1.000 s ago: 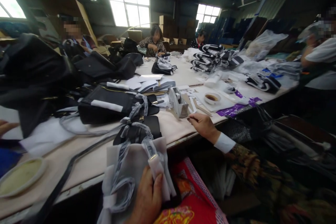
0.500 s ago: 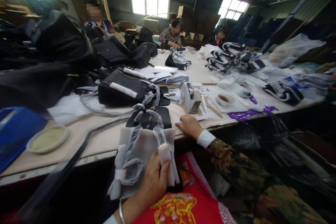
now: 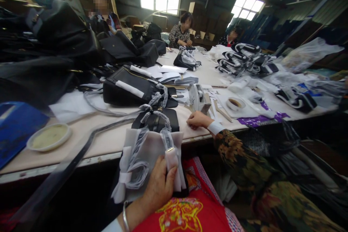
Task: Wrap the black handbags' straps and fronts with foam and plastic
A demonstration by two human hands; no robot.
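A black handbag (image 3: 158,119) leans against the table edge, its front covered by a white foam sheet (image 3: 154,139) and its handles wrapped in clear film. My left hand (image 3: 160,179) is closed on this bag's front, the thumb over a foam-wrapped strap piece with a gold-coloured edge. Beside it hangs a coiled, wrapped strap (image 3: 138,174). My right hand (image 3: 199,120) rests on the table right of the bag with its fingers curled together; whatever they may hold is hidden. Just beyond that hand stands a grey tape dispenser (image 3: 198,98).
Another black bag (image 3: 127,86) with foam strips lies behind, by a stack of white paper sheets (image 3: 174,74). At left are a round dish (image 3: 49,137) and a blue bin (image 3: 20,130). Tape (image 3: 235,103) and wrapped straps (image 3: 244,59) lie right. Several people sit across the table.
My right hand has drawn its fingers in from a spread reach to a curled shape and shifted slightly right. The left hand keeps its hold on the bag. The view has tilted slightly.
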